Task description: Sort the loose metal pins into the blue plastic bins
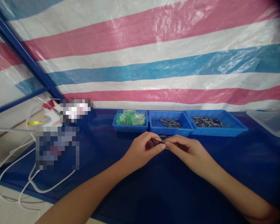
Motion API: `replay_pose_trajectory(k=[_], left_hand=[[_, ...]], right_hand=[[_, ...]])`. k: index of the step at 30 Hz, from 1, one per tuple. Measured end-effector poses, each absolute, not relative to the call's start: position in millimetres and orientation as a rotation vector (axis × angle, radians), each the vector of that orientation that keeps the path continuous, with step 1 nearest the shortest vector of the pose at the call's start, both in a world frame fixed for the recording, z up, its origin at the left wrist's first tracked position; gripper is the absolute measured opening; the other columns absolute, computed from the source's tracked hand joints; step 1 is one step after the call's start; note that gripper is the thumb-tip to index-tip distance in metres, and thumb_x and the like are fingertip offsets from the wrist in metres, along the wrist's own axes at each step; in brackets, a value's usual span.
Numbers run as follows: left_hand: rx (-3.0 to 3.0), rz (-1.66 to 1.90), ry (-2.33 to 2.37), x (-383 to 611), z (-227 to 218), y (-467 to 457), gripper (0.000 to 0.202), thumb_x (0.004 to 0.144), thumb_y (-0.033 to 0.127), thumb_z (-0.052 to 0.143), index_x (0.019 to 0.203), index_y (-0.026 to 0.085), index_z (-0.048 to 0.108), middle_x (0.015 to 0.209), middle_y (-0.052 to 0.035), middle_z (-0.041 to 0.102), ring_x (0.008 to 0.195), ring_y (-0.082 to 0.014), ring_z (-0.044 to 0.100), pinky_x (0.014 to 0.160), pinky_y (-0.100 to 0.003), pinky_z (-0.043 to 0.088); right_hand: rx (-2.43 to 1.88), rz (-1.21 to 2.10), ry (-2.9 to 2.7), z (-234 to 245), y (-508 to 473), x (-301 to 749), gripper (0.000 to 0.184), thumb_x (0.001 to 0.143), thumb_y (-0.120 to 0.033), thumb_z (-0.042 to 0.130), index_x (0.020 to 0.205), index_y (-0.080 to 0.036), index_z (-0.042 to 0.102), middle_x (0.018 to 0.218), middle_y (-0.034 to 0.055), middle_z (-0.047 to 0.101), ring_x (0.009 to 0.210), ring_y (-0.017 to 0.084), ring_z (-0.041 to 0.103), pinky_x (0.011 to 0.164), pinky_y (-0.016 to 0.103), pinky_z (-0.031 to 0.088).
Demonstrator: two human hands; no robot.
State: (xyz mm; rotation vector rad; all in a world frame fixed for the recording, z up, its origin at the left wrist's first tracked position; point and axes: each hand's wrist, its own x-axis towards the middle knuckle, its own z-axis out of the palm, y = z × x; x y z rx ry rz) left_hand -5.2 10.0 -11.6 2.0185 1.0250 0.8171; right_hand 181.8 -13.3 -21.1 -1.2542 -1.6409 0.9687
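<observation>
My left hand (142, 150) pinches a thin metal rod (158, 139) between thumb and fingers, just in front of the blue bins. Close against it, my right hand (190, 150) is closed too, its thumb and fingertips meeting at the end of the left thumb. What lies between the right fingertips is too small and too hidden to name. Behind the fingers, more thin metal rods (164, 136) lie on the table. Similar rods (171, 123) fill part of the middle blue bin (188, 125), partly behind the hands.
The left bin (130, 128) holds green and clear plastic packets (131, 119). More dark metal rods (207, 121) lie in the right bin (235, 126). A clear plastic tray (268, 123) is at far right. White cables (46, 189) cross the blue table (168, 196) at left; a striped sheet (154, 71) hangs behind.
</observation>
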Motion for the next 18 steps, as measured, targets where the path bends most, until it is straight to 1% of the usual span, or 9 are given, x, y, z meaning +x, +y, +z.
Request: replay_pose_trajectory(k=[2,4,6,7,8,10,12,15,18], left_hand=[[2.082,0.786,1.013,-6,-11,10,0.032,0.085,0.04,0.058,0.107,0.016,0.059,0.087,-0.0022,0.061,0.071,-0.012,0.054,0.067,-0.024,0.045],[2.227,0.745,0.988,-7,-12,11,0.034,0.087,0.039,0.056,0.114,0.017,0.058,0.095,-0.0046,0.062,0.082,-0.0151,0.056,0.077,-0.027,0.046],[2.418,0.683,0.949,-9,-15,12,0.034,0.09,0.037,0.052,0.117,0.018,0.058,0.107,-0.0074,0.061,0.096,-0.0188,0.054,0.089,-0.032,0.043],[2.509,0.648,0.93,-9,-16,12,0.034,0.091,0.036,0.051,0.12,0.02,0.058,0.114,-0.0083,0.059,0.102,-0.0204,0.052,0.093,-0.034,0.041],[2.588,0.608,0.918,-10,-18,12,0.035,0.091,0.036,0.05,0.122,0.022,0.057,0.121,-0.0085,0.056,0.106,-0.0217,0.05,0.095,-0.036,0.04],[2.702,0.528,0.914,-10,-22,12,0.036,0.092,0.037,0.047,0.125,0.026,0.056,0.13,-0.0073,0.051,0.11,-0.0234,0.048,0.095,-0.038,0.039],[2.763,0.467,0.929,-10,-26,13,0.034,0.094,0.037,0.045,0.124,0.028,0.056,0.134,-0.0047,0.049,0.111,-0.0235,0.047,0.093,-0.039,0.039],[2.8,0.416,0.966,-9,-27,14,0.029,0.095,0.035,0.043,0.117,0.028,0.061,0.128,-0.0018,0.055,0.106,-0.0215,0.05,0.087,-0.036,0.041],[2.806,0.398,0.996,-9,-27,16,0.025,0.094,0.035,0.045,0.106,0.026,0.065,0.119,-0.0015,0.059,0.099,-0.0197,0.053,0.08,-0.033,0.041]], right_hand=[[-1.298,1.061,-1.437,-19,-10,186,0.024,0.079,-0.043,0.062,0.081,-0.021,0.07,0.066,0.0006,0.058,0.061,0.014,0.053,0.055,0.027,0.041],[-1.292,1.121,-1.135,-16,-4,197,0.026,0.076,-0.044,0.066,0.084,-0.02,0.069,0.064,-0.0009,0.054,0.053,0.01,0.045,0.047,0.025,0.035],[-1.21,1.147,-0.854,-13,4,215,0.026,0.073,-0.042,0.069,0.087,-0.019,0.069,0.065,-0.0016,0.05,0.051,0.009,0.041,0.045,0.024,0.033],[-1.18,1.18,-0.753,-12,8,225,0.026,0.073,-0.04,0.07,0.089,-0.019,0.069,0.066,-0.0014,0.05,0.052,0.008,0.041,0.045,0.024,0.033],[-1.157,1.184,-0.668,-12,12,235,0.025,0.073,-0.039,0.07,0.088,-0.019,0.068,0.065,-0.0019,0.047,0.05,0.008,0.038,0.043,0.024,0.031],[-1.168,1.184,-0.581,-12,20,253,0.021,0.075,-0.037,0.068,0.087,-0.019,0.067,0.064,-0.002,0.045,0.046,0.007,0.034,0.039,0.025,0.026],[-1.186,1.202,-0.599,-14,24,263,0.021,0.078,-0.039,0.061,0.088,-0.021,0.066,0.061,-0.0018,0.045,0.044,0.009,0.031,0.038,0.027,0.024],[-1.188,1.246,-0.67,-14,22,259,0.021,0.079,-0.039,0.057,0.088,-0.022,0.065,0.061,-0.0016,0.045,0.043,0.009,0.031,0.038,0.027,0.024],[-1.194,1.312,-0.715,-10,15,240,0.019,0.076,-0.036,0.061,0.085,-0.02,0.065,0.064,-0.0026,0.044,0.045,0.008,0.032,0.038,0.024,0.024]])
